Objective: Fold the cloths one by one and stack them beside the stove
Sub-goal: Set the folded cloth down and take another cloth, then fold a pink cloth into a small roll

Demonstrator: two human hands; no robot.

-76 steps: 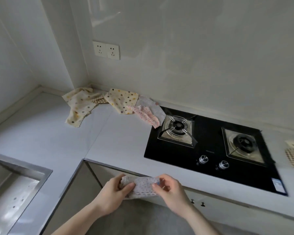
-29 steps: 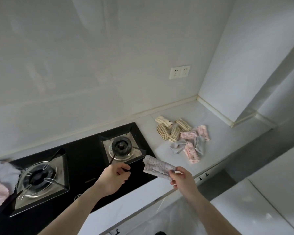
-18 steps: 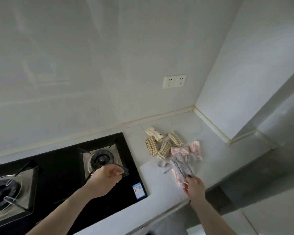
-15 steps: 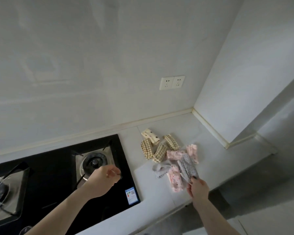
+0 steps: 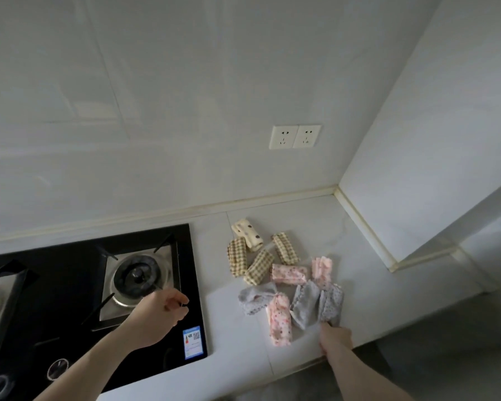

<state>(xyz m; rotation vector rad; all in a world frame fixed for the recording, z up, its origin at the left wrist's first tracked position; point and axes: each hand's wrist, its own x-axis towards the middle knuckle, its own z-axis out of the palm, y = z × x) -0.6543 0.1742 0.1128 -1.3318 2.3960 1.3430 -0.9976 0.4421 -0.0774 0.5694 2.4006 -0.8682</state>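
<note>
Several folded cloths lie in a loose group on the white counter (image 5: 362, 256), right of the black gas stove (image 5: 70, 287). Among them are a cream dotted cloth (image 5: 248, 233), checked cloths (image 5: 258, 267), pink floral cloths (image 5: 279, 319) and a grey cloth (image 5: 304, 306). At the group's near right side lies a folded grey dotted cloth (image 5: 331, 302). My right hand (image 5: 336, 336) pinches its near end at the counter's front edge. My left hand (image 5: 158, 315) hovers over the stove's right side with loosely curled fingers and holds nothing.
The right burner (image 5: 138, 277) sits just behind my left hand, and two knobs (image 5: 58, 369) are at the stove's front. A double wall socket (image 5: 295, 136) is above the cloths. A wall corner closes the counter on the right.
My right hand carried the folded grey dotted cloth from in front of the stove to the right and set it down among the folded cloths. My left hand let go and stayed over the stove.
</note>
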